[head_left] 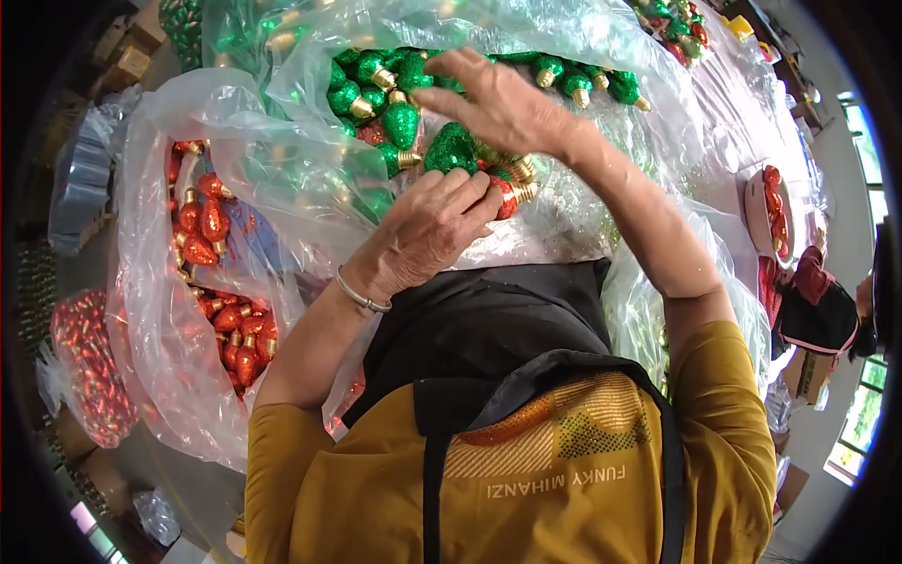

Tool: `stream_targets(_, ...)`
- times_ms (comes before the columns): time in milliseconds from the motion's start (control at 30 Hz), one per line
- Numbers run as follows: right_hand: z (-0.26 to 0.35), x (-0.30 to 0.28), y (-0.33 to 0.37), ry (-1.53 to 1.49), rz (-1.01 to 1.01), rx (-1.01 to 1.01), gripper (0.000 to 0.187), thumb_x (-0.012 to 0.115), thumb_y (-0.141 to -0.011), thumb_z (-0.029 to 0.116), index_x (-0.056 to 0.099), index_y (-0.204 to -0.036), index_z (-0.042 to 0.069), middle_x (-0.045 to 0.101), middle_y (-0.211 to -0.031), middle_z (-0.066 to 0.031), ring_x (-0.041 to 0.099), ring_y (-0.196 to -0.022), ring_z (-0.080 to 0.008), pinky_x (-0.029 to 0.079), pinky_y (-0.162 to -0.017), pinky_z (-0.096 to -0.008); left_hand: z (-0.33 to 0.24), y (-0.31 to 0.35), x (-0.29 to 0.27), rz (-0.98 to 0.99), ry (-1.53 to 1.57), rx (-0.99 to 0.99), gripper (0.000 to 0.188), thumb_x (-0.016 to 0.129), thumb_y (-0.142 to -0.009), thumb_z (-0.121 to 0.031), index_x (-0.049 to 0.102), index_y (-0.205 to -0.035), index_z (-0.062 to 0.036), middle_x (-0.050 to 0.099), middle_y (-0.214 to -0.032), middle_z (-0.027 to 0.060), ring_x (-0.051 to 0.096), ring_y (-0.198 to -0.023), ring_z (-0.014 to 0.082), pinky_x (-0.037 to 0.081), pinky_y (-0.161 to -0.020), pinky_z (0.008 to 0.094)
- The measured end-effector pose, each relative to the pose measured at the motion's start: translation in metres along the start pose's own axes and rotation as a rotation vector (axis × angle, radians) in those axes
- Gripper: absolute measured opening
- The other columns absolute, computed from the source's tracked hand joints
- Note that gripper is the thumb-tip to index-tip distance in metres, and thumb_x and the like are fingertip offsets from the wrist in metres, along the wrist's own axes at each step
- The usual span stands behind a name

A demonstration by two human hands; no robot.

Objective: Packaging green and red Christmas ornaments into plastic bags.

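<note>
My left hand (pixel 434 224) is closed on a small bunch of glittery bulb ornaments with gold caps. A red bulb ornament (pixel 507 197) sticks out by its fingertips, and a green bulb ornament (pixel 451 148) shows just above them. Part of the bunch is hidden behind the fingers. Stretched over the far pile, my right hand (pixel 512 108) has its thumb and fingers apart, slightly blurred. Its fingertips are beside a green bulb ornament (pixel 412 71); whether they touch it I cannot tell. Another green bulb ornament (pixel 401 125) lies below, with its gold cap pointing up.
Clear plastic bags (pixel 310 179) spread across the table. Loose red bulb ornaments (pixel 246 352) fill an opened bag at left. A tied bag of red ornaments (pixel 92 367) stands farther left. At right, a white bowl (pixel 756 211) holds red ornaments near another person (pixel 817 291).
</note>
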State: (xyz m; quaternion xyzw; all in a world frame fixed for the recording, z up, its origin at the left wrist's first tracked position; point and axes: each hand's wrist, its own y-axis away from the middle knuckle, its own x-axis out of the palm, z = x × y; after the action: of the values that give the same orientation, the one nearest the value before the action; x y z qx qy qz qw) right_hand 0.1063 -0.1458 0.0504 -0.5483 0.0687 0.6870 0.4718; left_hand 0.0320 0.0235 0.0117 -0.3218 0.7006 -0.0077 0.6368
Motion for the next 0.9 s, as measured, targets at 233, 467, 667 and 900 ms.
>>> stream_targets(233,0.004,0.005,0.0,0.11,0.143,0.006,0.036,0.05,-0.094,0.033,0.055,-0.103,-0.002,0.057,-0.096,-0.0205,0.059,-0.089,-0.0362,0.048,-0.078,-0.0415,0.005,0.002,-0.001,-0.024,0.154,-0.028,0.039,0.07,-0.076,-0.019,0.06,-0.11,-0.003,0.058,-0.108,0.0082,0.056,-0.09,0.0232,0.044,-0.076,0.035)
stream_targets(467,-0.008,0.011,0.027,-0.161,-0.668,0.001,0.023,0.064,-0.086,0.023,0.059,-0.09,0.001,0.055,-0.088,-0.0134,0.056,-0.079,-0.0268,0.047,-0.066,-0.0349,0.002,0.003,0.006,-0.075,0.125,-0.051,0.04,0.07,-0.076,-0.018,0.06,-0.113,-0.004,0.059,-0.107,0.0089,0.057,-0.092,0.024,0.044,-0.077,0.0353)
stream_targets(667,0.013,-0.018,0.073,0.031,-0.16,0.163,0.024,0.066,-0.082,0.018,0.055,-0.094,0.001,0.054,-0.089,-0.0144,0.056,-0.082,-0.0313,0.046,-0.071,-0.0389,0.008,0.007,0.009,-0.137,0.034,-0.034,0.038,0.069,-0.077,-0.018,0.061,-0.111,-0.0048,0.06,-0.108,0.0082,0.057,-0.093,0.0228,0.042,-0.078,0.0356)
stream_targets(900,-0.002,-0.001,0.058,-0.06,-0.271,0.017,0.031,0.065,-0.08,0.018,0.053,-0.104,0.003,0.054,-0.087,-0.0157,0.057,-0.088,-0.0369,0.047,-0.074,-0.0421,0.018,-0.004,0.006,-0.122,0.072,-0.01,0.033,0.068,-0.076,-0.018,0.063,-0.106,-0.0046,0.06,-0.106,0.0085,0.057,-0.092,0.0222,0.042,-0.076,0.0353)
